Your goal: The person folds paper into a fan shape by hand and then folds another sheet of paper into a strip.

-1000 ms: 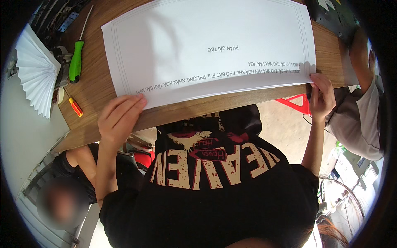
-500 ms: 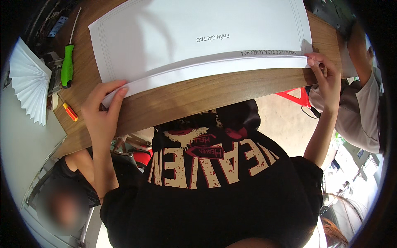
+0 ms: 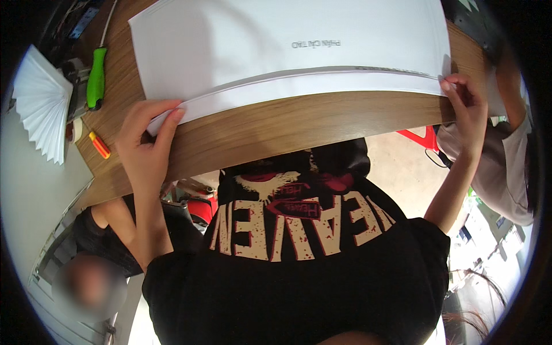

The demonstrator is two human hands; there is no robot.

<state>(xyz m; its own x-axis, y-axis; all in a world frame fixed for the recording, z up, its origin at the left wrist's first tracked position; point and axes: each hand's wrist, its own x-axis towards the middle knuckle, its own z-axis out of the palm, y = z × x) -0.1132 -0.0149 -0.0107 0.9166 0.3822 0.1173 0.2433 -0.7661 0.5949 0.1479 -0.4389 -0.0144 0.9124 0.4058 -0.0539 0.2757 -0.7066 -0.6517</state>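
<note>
Paper [image 3: 253, 54] has its folded edge pinched in the grip of left hand [image 3: 144, 132] and right hand [image 3: 470, 106]; matching tension should keep the fold straight.

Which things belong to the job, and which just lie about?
In the job:
white printed sheet, near edge folded over
left hand and right hand, pinching the fold's ends

Apparently just lying about:
green-handled screwdriver
small orange-and-yellow object
pleated white paper (untouched; connection unclear)

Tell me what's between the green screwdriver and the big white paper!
In the head view, just brown tabletop lies between the green screwdriver and the white paper.
</note>
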